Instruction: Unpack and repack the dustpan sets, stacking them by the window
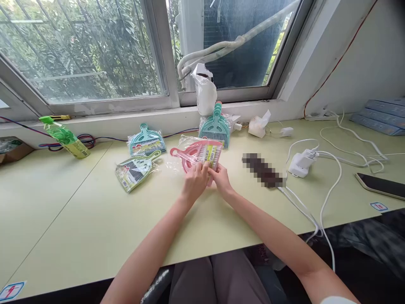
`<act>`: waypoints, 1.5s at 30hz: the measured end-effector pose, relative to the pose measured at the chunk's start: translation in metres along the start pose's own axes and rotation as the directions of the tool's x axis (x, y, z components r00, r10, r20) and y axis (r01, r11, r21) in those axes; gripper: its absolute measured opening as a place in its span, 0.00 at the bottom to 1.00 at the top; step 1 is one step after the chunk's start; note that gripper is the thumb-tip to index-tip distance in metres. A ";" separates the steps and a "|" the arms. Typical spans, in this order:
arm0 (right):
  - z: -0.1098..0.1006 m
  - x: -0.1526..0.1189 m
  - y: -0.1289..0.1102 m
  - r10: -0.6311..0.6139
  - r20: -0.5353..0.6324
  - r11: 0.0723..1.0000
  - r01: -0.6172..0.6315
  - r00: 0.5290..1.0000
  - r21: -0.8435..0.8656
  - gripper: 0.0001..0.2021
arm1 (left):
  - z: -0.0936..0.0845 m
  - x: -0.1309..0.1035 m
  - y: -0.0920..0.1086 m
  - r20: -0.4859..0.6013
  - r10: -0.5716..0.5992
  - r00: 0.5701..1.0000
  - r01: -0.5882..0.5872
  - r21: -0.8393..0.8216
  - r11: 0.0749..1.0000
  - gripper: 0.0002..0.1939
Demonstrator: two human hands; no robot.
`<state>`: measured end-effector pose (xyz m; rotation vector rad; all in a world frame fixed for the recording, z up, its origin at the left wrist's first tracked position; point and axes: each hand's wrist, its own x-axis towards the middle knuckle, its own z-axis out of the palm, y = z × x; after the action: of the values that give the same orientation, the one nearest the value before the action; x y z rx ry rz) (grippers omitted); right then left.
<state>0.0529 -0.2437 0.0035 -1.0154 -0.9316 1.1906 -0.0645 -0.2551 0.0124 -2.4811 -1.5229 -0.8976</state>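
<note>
A pink dustpan and brush set (190, 154) with a yellow label, in clear plastic, lies tilted in front of me, its handle to the left. The fingers of my left hand (195, 181) are closed on its lower edge. Close beside it, my right hand (221, 179) pinches the set's lower right edge. Behind the pink set stand stacked teal dustpan sets (217, 126). To the left lie a blue-green wrapped set (145, 141) and a light green wrapped set (136, 171).
A green bottle (68, 139) leans at the back left. Right of my hands are a pixelated dark object (262, 171), a white charger (302, 162) with cables and a phone (381, 185). A white plastic-wrapped roll (206, 95) stands by the window. Blue boxes (379, 116) lie back right.
</note>
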 end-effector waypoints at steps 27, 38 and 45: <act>-0.005 0.006 -0.011 -0.063 -0.204 0.943 0.125 0.977 0.309 0.20 | 0.030 0.007 0.016 0.369 -0.376 0.850 0.346 -0.929 -0.130 0.27; -0.002 0.001 0.016 0.052 -0.187 0.966 -0.002 0.981 0.260 0.16 | 0.028 0.004 0.004 0.487 -0.367 0.792 0.481 -0.869 -0.115 0.32; -0.018 0.024 -0.016 0.285 0.226 0.958 -0.270 0.932 -0.095 0.14 | 0.003 0.018 -0.025 0.442 -0.392 0.807 0.496 -0.867 0.042 0.32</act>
<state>0.0781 -0.2234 0.0145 -1.0972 -1.0403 1.5550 -0.0779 -0.2274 0.0138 -2.5535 -2.3165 -2.7051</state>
